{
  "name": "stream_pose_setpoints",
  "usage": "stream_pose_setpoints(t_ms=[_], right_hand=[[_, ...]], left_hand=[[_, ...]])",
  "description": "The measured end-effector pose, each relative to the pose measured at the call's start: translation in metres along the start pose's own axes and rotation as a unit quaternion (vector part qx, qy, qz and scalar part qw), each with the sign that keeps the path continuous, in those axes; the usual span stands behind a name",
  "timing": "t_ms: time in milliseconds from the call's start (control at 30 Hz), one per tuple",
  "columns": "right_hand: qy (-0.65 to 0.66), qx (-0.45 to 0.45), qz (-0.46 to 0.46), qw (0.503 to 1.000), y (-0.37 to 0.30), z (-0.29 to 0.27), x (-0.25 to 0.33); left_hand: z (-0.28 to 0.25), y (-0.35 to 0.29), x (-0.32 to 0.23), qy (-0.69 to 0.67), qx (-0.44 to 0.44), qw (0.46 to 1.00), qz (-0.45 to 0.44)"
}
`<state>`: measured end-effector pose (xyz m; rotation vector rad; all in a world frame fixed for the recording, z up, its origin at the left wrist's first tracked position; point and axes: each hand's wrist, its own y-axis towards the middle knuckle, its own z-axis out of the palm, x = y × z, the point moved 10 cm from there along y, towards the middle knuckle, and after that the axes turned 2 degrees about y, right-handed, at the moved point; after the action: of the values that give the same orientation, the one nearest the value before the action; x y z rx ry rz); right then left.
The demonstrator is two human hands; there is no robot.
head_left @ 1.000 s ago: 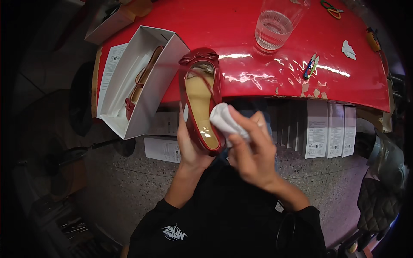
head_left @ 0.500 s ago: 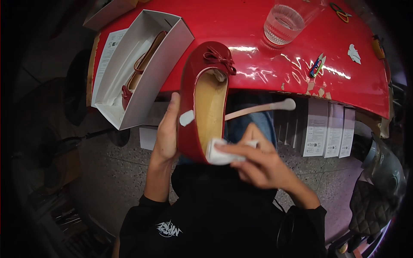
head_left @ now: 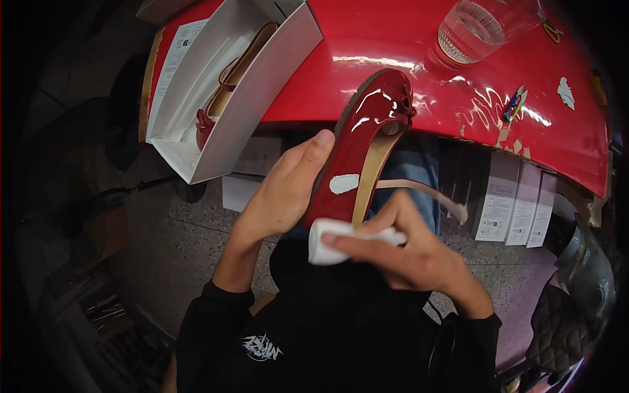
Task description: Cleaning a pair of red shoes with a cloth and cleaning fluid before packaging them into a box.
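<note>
The red shoe (head_left: 367, 124) is held up in front of the tabletop's (head_left: 367, 39) near edge, its bowed toe pointing toward the red surface and its heel toward the person. The left hand (head_left: 282, 190) is curled firmly around the shoe's outer side, thumb along the sole's edge; its other fingers are mostly hidden. The right hand (head_left: 413, 255) is closed in a pinch on a folded white cloth (head_left: 327, 242), which covers the heel; how hard it presses cannot be told. The likeliest trouble is a slip: the upper looks glossy, so a strong push at the heel could twist the shoe out of a one-sided hold and drop it to the floor. The loose strap (head_left: 419, 190) sticks out just above the right hand and could be snagged by a wide stroke. A white patch (head_left: 344, 184) sits on the shoe's side, and a stray rub could lift its edge. The open white box (head_left: 268, 98), holding another red shoe (head_left: 236, 82), juts past the tabletop's near edge at the left end, so a bumping left elbow might tip it.
</note>
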<state>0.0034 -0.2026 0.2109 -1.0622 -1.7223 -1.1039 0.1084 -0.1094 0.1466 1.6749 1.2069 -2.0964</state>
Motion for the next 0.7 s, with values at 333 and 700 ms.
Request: stream_pose_setpoints(t_ms=[333,700], right_hand=[[-0.204,-0.122,-0.138,0.961,0.021,-0.035,0.012],[-0.227,-0.063,-0.022,0.972,0.010,-0.023,-0.009]], left_hand=[[0.009,0.002,-0.004,-0.026,0.006,1.000,0.011],[-0.011,0.004,-0.007,0.096,-0.076,0.989,0.081]])
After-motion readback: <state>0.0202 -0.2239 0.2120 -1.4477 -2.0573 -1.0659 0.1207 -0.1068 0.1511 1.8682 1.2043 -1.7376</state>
